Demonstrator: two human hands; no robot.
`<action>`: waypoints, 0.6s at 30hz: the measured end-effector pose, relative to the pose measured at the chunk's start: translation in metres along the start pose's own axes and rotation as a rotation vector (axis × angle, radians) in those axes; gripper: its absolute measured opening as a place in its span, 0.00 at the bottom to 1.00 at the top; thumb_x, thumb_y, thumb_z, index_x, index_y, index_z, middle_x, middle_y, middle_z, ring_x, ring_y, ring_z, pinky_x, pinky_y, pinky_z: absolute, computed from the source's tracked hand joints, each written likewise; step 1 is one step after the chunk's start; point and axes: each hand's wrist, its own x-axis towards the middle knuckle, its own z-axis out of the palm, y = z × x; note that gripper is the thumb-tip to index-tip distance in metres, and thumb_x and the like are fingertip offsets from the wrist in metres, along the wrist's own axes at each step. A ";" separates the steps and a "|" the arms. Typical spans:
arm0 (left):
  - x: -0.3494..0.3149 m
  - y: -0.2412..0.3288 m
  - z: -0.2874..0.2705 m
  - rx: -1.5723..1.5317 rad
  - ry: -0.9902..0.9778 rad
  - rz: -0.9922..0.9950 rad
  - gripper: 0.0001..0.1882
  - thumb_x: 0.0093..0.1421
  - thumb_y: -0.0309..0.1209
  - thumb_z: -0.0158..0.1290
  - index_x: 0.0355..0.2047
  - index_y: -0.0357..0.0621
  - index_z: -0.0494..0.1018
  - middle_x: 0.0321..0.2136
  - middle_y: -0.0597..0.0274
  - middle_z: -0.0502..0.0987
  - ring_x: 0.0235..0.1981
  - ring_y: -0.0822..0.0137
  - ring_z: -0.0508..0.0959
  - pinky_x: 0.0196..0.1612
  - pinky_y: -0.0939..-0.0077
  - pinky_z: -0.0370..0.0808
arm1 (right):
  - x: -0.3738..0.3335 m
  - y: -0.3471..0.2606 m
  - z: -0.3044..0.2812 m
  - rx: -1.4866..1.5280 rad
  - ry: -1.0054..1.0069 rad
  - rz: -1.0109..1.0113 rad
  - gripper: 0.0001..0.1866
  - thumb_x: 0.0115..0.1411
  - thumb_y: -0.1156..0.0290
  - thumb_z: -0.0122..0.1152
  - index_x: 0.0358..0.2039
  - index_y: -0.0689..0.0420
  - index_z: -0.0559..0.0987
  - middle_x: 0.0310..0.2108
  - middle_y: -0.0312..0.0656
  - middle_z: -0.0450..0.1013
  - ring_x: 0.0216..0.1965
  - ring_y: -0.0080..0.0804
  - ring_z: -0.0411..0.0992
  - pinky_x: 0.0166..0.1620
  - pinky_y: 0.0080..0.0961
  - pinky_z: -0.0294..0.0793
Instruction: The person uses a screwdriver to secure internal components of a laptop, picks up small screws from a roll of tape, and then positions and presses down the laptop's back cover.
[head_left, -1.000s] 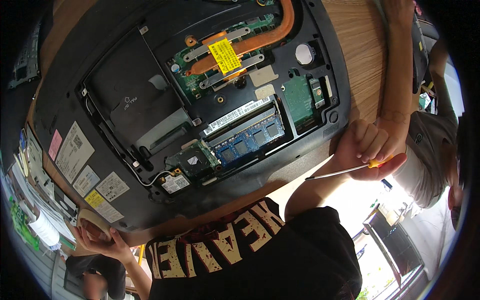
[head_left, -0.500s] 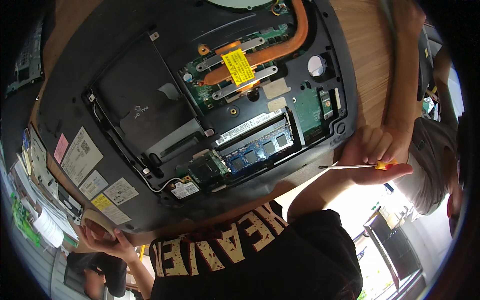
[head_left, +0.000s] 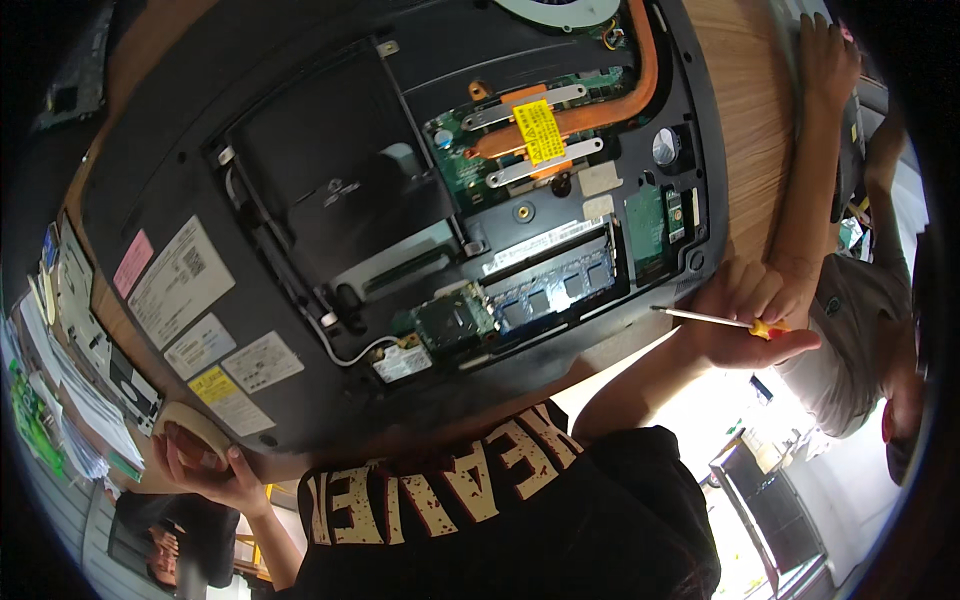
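An upturned black laptop [head_left: 330,420] fills the middle, its bottom covers off. A copper heat pipe [head_left: 645,75], a blue memory module [head_left: 555,290] and a green circuit board [head_left: 440,320] show inside. My right hand [head_left: 745,305], beside the laptop's near right corner, is closed on a small screwdriver [head_left: 705,317] with a yellow and red handle. Its shaft points left, the tip near the laptop's edge and in none of the visible screws. At the near left corner my left hand [head_left: 225,480] curls around a beige ring-shaped roll [head_left: 195,425], perhaps tape.
Paper labels [head_left: 180,285] cover the laptop's left part. Stacked papers [head_left: 75,385] and a metal-and-black part [head_left: 100,335] lie left on the wooden table [head_left: 745,190]. A co-worker in a grey shirt [head_left: 850,340] rests an arm [head_left: 810,180] along the right side. Another person [head_left: 180,535] is at lower left.
The laptop has shifted right in the picture and turned slightly. The screwdriver's tip sits a little higher and farther right. Both my hands keep their grips.
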 end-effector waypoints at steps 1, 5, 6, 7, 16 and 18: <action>-0.001 -0.004 -0.002 0.013 -0.006 0.018 0.39 0.58 0.52 0.51 0.59 0.36 0.52 0.60 0.43 0.51 0.60 0.47 0.59 0.59 0.50 0.64 | 0.000 0.000 0.001 -0.005 0.009 -0.006 0.31 0.64 0.38 0.33 0.18 0.52 0.63 0.11 0.33 0.57 0.12 0.20 0.50 0.22 0.21 0.49; -0.005 -0.013 -0.006 -0.027 0.016 0.060 0.38 0.58 0.50 0.50 0.59 0.37 0.53 0.59 0.41 0.53 0.61 0.46 0.57 0.60 0.50 0.59 | 0.001 -0.001 -0.002 -0.023 0.008 -0.001 0.31 0.64 0.39 0.36 0.17 0.53 0.62 0.11 0.33 0.57 0.13 0.21 0.48 0.22 0.21 0.49; -0.005 -0.014 -0.008 -0.033 0.021 0.070 0.37 0.59 0.50 0.50 0.59 0.37 0.53 0.59 0.41 0.53 0.61 0.46 0.56 0.60 0.50 0.58 | 0.001 -0.001 -0.003 -0.017 -0.009 -0.006 0.31 0.64 0.39 0.36 0.17 0.53 0.62 0.11 0.33 0.57 0.13 0.21 0.48 0.22 0.21 0.49; -0.009 -0.014 -0.010 -0.117 0.043 0.049 0.36 0.59 0.48 0.50 0.58 0.36 0.53 0.60 0.42 0.53 0.61 0.47 0.56 0.61 0.50 0.56 | -0.002 -0.001 -0.003 0.002 0.036 0.008 0.30 0.64 0.39 0.37 0.17 0.53 0.62 0.11 0.34 0.57 0.13 0.21 0.48 0.22 0.21 0.49; -0.018 -0.013 0.008 -0.306 0.291 -0.024 0.14 0.49 0.21 0.56 0.39 0.41 0.74 0.48 0.50 0.65 0.53 0.55 0.66 0.56 0.64 0.62 | 0.001 -0.023 -0.029 0.300 0.024 0.182 0.21 0.60 0.60 0.54 0.14 0.47 0.58 0.11 0.31 0.53 0.16 0.22 0.51 0.27 0.24 0.51; -0.019 -0.015 0.009 -0.340 0.267 -0.106 0.07 0.54 0.17 0.52 0.33 0.39 0.75 0.49 0.49 0.64 0.52 0.58 0.66 0.56 0.64 0.63 | -0.001 -0.021 -0.008 0.332 -0.012 0.247 0.21 0.59 0.62 0.54 0.13 0.48 0.58 0.12 0.31 0.53 0.17 0.22 0.51 0.27 0.24 0.50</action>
